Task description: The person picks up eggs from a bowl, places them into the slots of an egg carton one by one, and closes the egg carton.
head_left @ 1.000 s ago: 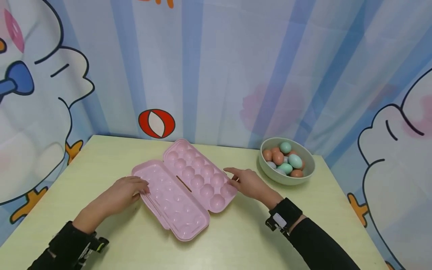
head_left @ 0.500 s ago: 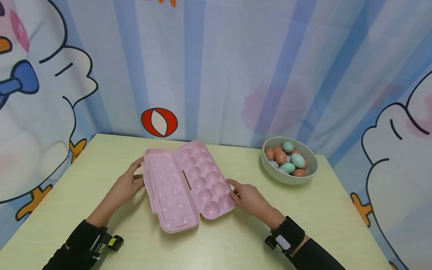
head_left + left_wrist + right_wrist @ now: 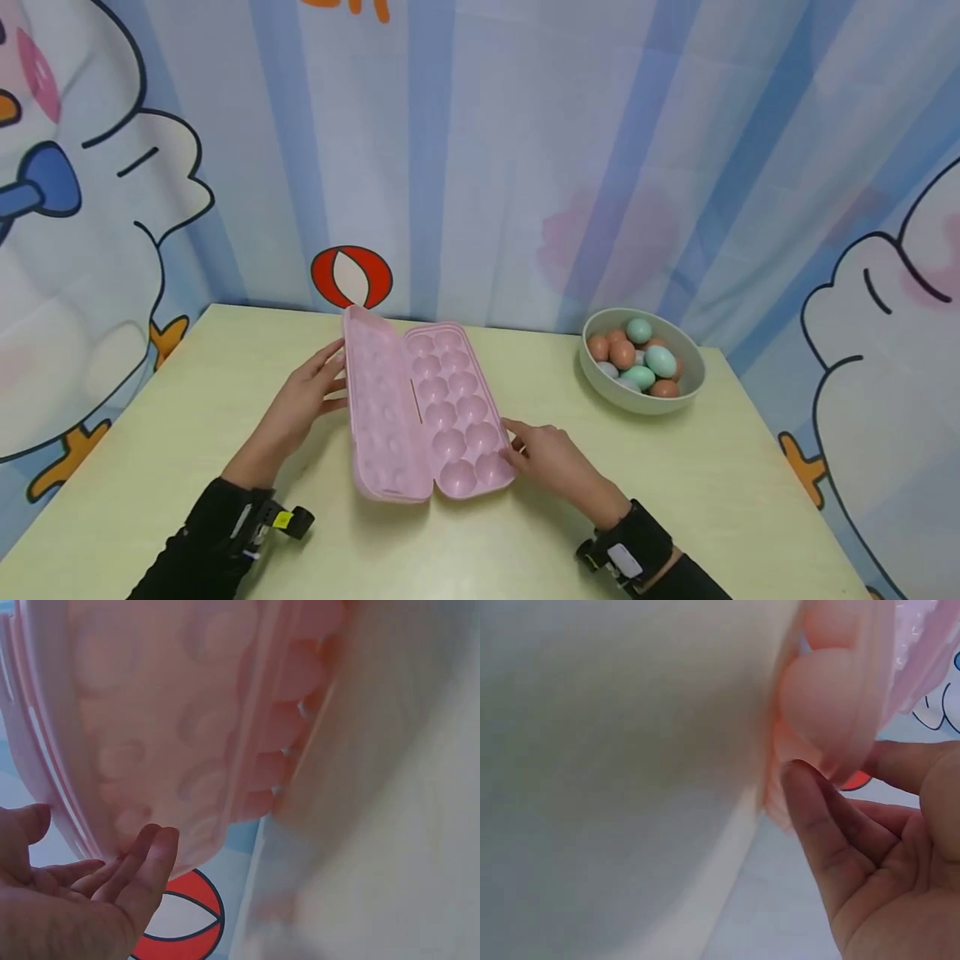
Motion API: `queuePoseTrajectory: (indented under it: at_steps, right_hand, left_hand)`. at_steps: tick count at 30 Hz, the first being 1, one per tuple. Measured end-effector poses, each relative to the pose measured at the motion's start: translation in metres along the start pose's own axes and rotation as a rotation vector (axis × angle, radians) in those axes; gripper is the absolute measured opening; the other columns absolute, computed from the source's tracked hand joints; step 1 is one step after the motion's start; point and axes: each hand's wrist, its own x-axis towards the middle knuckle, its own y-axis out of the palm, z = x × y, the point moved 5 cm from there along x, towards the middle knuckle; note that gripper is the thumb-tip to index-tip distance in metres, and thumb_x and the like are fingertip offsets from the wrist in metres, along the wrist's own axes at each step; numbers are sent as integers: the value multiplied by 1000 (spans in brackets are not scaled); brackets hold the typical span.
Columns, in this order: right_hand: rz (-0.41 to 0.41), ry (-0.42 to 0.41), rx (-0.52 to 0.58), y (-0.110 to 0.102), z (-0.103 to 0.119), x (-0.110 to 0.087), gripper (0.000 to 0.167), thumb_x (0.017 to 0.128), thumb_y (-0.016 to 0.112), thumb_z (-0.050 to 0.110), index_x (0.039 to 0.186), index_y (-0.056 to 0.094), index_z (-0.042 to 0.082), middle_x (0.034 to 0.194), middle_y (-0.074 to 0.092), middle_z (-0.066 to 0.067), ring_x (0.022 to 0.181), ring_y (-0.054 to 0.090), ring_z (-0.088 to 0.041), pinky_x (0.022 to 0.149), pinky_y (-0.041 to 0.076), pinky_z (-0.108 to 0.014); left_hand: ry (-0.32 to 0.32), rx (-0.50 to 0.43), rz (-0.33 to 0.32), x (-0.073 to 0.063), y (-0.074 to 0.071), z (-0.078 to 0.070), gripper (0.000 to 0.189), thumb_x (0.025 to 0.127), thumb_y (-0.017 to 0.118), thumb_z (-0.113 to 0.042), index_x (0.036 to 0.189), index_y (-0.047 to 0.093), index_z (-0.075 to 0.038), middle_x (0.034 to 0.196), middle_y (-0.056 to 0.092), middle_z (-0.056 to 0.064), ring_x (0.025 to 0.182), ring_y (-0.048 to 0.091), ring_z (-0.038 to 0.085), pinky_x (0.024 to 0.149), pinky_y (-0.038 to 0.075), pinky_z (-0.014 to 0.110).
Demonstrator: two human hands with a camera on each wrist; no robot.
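A pink plastic egg carton [image 3: 455, 406] lies open on the table, its rounded cups facing up with no eggs in them. Its lid [image 3: 382, 408] stands raised at a slant on the left side. My left hand [image 3: 303, 396] is at the lid's outer face; in the left wrist view its fingers [image 3: 146, 874] are extended against the lid, the thumb apart from it. At the carton's right edge, my right hand [image 3: 558, 458] pinches the rim between thumb and fingers, as the right wrist view shows with the fingertips [image 3: 799, 780] under the rim.
A pale green bowl [image 3: 645, 402] full of brown, green and whitish eggs [image 3: 622, 354] stands at the back right of the pale yellow table [image 3: 585, 550]. A patterned curtain [image 3: 495, 167] hangs right behind the table's back edge.
The lid has gone from lying nearly flat to standing raised, with my left hand moving up and right along with it. The carton has turned to point more straight away from me.
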Motion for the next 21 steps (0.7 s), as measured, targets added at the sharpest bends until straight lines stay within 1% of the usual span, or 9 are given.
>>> queuePoseTrajectory:
  at_steps: [2,5,7,9,11,13,17,19,21]
  right_hand:
    - [24,-6,-13,-1,1,0,50,96,64,23,139,53,2,91,68,-3,74,58,-13,74,49,-36]
    - [56,-14,-17,-5,1,0,52,96,64,26,139,53,0,90,69,-2,77,60,-15,82,47,-44]
    - [75,-28,-20,-7,2,-1,53,96,64,27,139,52,-1,89,69,-1,75,60,-13,81,47,-44]
    - [91,-47,-24,-8,3,-2,55,96,64,28,140,51,-2,84,68,2,70,57,-11,78,47,-42]
    - [100,-71,-26,-9,4,-2,56,96,63,30,140,50,-2,83,69,4,67,56,-8,79,47,-42]
    - [109,-89,-8,-10,5,-2,57,96,63,31,140,50,-3,83,70,4,67,57,-7,81,47,-43]
    - [118,-97,43,-12,6,-3,57,96,63,32,140,51,-1,92,73,3,82,64,-11,92,44,-50]
    - [106,-83,59,-15,3,-2,55,96,62,34,140,52,1,95,73,3,88,65,-15,92,44,-50]
    - [65,-51,77,-22,-2,-1,53,96,62,35,140,54,6,100,72,2,92,65,-18,89,47,-47]
  left_hand:
    - [-3,5,7,3,3,-4,69,102,39,-53,158,20,-18,153,34,18,129,46,39,95,50,40]
    - [-13,8,28,7,8,-9,70,101,37,-55,158,19,-18,154,30,18,132,41,41,101,44,50]
    - [-22,8,38,11,12,-11,70,102,37,-55,158,17,-18,156,27,17,134,38,42,103,41,55]
    - [-24,3,42,14,14,-13,71,102,38,-54,158,16,-18,157,25,16,135,36,42,103,39,57]
    - [-23,-6,48,17,16,-15,72,101,39,-54,158,15,-17,158,23,15,136,34,42,104,38,58]
    - [-15,-13,71,20,18,-18,74,101,41,-53,159,12,-16,159,19,15,137,30,42,105,35,60]
    - [-8,-29,146,22,23,-22,77,101,46,-49,159,5,-19,161,9,14,139,27,40,107,30,62]
    - [-14,-28,175,21,23,-22,78,101,47,-48,159,3,-21,162,8,14,139,27,39,108,29,62]
    - [-22,-28,170,22,20,-21,78,100,48,-48,159,5,-20,161,12,15,138,30,39,107,30,62]
